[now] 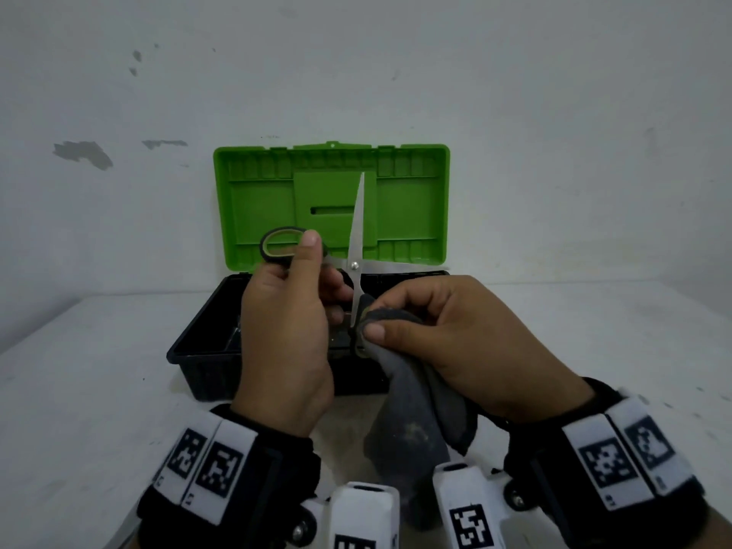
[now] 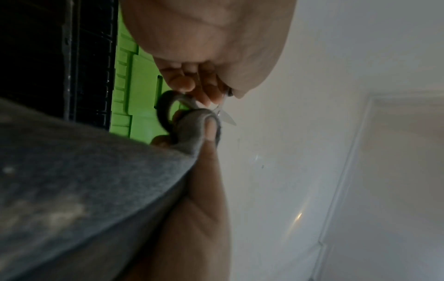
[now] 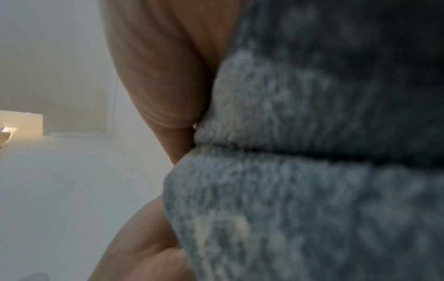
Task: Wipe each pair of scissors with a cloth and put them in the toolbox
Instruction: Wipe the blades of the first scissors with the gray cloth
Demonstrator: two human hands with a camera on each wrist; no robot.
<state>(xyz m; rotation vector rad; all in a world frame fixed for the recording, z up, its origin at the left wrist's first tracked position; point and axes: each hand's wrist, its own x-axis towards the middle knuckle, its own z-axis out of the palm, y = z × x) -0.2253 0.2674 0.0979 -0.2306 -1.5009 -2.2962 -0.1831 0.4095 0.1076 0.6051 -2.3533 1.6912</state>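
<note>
Nearest the body, black wrist straps with white coded tags (image 1: 216, 471) wrap both forearms. The limp grey cloth (image 1: 412, 422) hangs from the right hand (image 1: 471, 342) toward the desk's front edge; in the right-wrist view the same cloth (image 3: 312, 171) fills most of the frame, bunched against the palm. That hand is curled — thumb and fingers pinch the cloth's upper fold round the lower handle of the black-handled steel scissors (image 1: 355, 247). The left hand (image 1: 285, 322) grips the scissors by their other loop handle, thumb pressed on the ring, fingers bent under it. The blades are spread wide: one points straight up, the other lies level toward the right. In the left-wrist view the scissors (image 2: 165, 112) show a dark loop and a short blade tip beside the wrapped cloth (image 2: 72, 180). Just behind the hands, mid-desk, stands the open plastic toolbox (image 1: 198, 350) — black tray, bright green lid upright toward the pale scuffed wall (image 1: 554, 93). The white desk (image 1: 79, 390) carries it.
</note>
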